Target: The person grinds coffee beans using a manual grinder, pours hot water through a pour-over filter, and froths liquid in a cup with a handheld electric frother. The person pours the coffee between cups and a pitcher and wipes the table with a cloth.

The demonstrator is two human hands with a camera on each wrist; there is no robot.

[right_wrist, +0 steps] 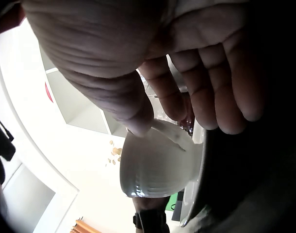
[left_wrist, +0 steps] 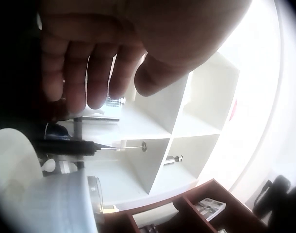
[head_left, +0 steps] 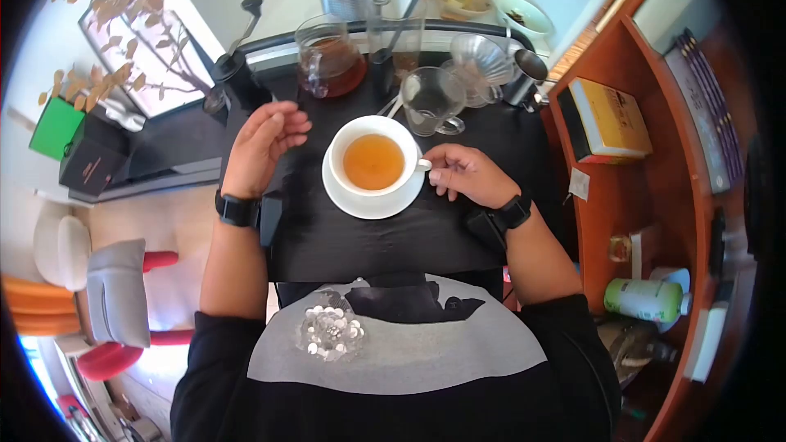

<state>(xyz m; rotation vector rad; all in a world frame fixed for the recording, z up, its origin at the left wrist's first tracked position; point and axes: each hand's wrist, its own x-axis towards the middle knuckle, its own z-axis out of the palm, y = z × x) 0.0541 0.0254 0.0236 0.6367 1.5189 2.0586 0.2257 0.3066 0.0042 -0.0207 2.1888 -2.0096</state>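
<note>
- Teacup (right_wrist: pixel 155 162), white, one: upright on the bench (head_left: pixel 327 250), directly before the person; I take it as clock centre, twelve pointing away from the person.
- Amber liquid (head_left: pixel 374 162): inside the teacup, below its rim.
- Saucer (head_left: pixel 372 207), white, round: under the teacup, showing most toward six o'clock.
- Right grip (head_left: pixel 471 176), a bare hand: at three o'clock, thumb and forefinger pinching the teacup's handle, other fingers bent beside it.
- Left grip (head_left: pixel 268 147), a bare hand: at nine o'clock, holding nothing, fingers relaxed and slightly bent, apart from the teacup.
- Glass server (head_left: pixel 340 78), with reddish-brown liquid: eleven o'clock, near the bench's far edge.
- Clear glass cup (head_left: pixel 427 98), handled: between one and two o'clock, near the saucer.
- Ribbed glass dripper (head_left: pixel 483 57): same bearing, just beyond the clear glass cup.
- Metal jug (head_left: pixel 528 74): two o'clock, beside the dripper.
- Black canister (head_left: pixel 235 74), crank-topped: ten o'clock, beyond the left grip.
</note>
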